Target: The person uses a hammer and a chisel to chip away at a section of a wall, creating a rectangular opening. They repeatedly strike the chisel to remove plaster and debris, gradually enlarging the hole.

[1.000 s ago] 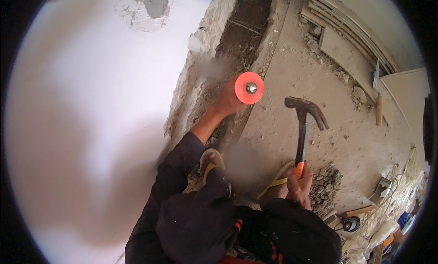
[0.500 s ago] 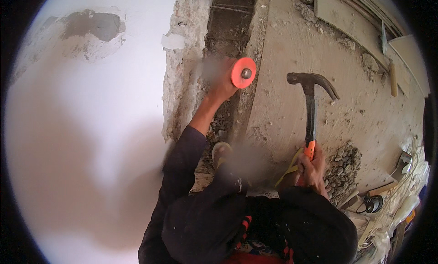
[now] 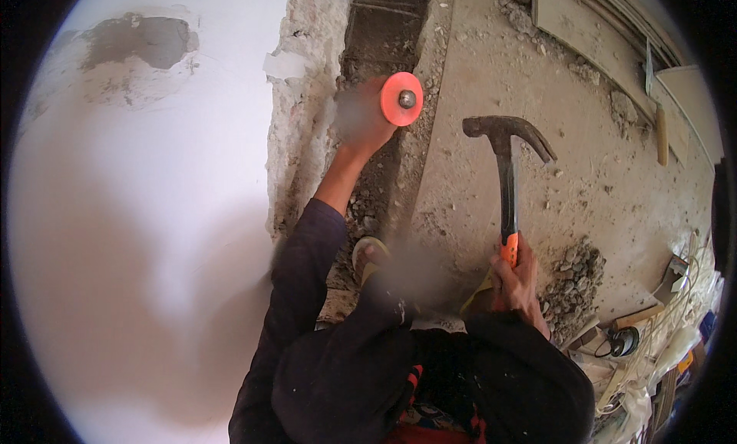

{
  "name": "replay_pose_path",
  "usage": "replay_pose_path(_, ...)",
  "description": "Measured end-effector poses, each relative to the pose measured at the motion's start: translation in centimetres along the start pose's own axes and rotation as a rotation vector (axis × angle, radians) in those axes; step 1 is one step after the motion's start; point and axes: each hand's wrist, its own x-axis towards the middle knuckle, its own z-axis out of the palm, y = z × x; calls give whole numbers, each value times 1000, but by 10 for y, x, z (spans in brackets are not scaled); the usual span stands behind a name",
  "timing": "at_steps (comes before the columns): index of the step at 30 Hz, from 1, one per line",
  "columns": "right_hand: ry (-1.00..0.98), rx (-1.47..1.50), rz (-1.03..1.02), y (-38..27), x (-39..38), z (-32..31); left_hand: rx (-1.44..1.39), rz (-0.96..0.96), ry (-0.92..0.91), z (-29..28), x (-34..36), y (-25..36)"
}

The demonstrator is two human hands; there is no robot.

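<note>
My left hand (image 3: pixel 368 129) reaches out over the trench (image 3: pixel 378 48) beside the wall and is closed around a chisel. The chisel (image 3: pixel 393 110) shows its round orange hand guard and the steel striking end; its blade is hidden below. A blurred smudge covers part of that hand. My right hand (image 3: pixel 520 283) grips a claw hammer (image 3: pixel 508 187) low on its orange and black handle. The hammer head lies to the right of the chisel, apart from it, with its claw to the right.
The white wall (image 3: pixel 169 236) has a broken lower edge and a grey patch. Rubble (image 3: pixel 572 279) is heaped right of my right hand. Boards (image 3: pixel 599 41) lie at the far right, a wooden-handled tool (image 3: pixel 662 133) near them. Cables (image 3: pixel 675 290) and scraps crowd the lower right.
The hammer has shifted left and slightly away from me, nearer the chisel. My left hand and the chisel sit a little farther up and left in view. Both grips are unchanged.
</note>
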Motion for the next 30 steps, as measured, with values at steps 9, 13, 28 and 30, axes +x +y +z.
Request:
replay_pose_path(9,61,465,-79,-33,17,34,-115,-14,92,-9,2,-5)
replay_pose_path(13,-44,418,-138,-20,48,69,-221,19,6,-7,9,-9)
replay_pose_path(28,-51,767,-237,-43,55,77,-263,30,111,-22,13,0)
replay_pose_path(30,-128,193,34,-26,55,84,-313,10,78,-15,18,1)
